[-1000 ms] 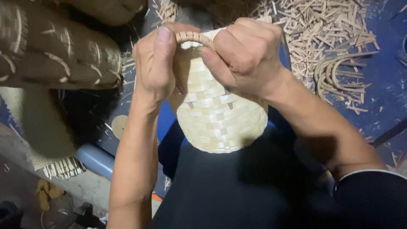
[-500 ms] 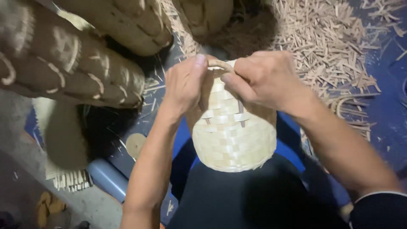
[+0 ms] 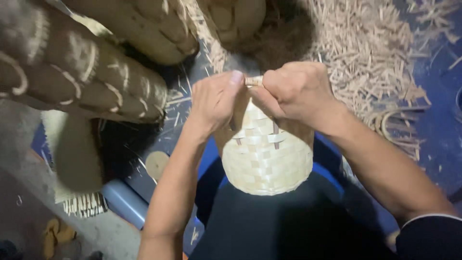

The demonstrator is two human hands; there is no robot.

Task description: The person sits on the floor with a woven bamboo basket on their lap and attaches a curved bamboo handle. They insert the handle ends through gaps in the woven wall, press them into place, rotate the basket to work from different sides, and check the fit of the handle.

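I see woven basket (image 3: 265, 156) in lap, long axis running away from me, rim at far end. Left hand (image 3: 214, 101) and right hand (image 3: 293, 91) both at rim, fingers pinching rim strip (image 3: 253, 81) between them; equally near.

Pale woven basket (image 3: 267, 159), flat matt strips, a bit shiny in light. Rough dry sticks (image 3: 365, 53) on the floor. Smooth blue plastic stool (image 3: 332, 154). Brown woven rolls (image 3: 72, 72), coarse.

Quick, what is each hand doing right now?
Left hand: closed, pinching the rim of the pale woven basket.
Right hand: closed, gripping the same rim from the other side.
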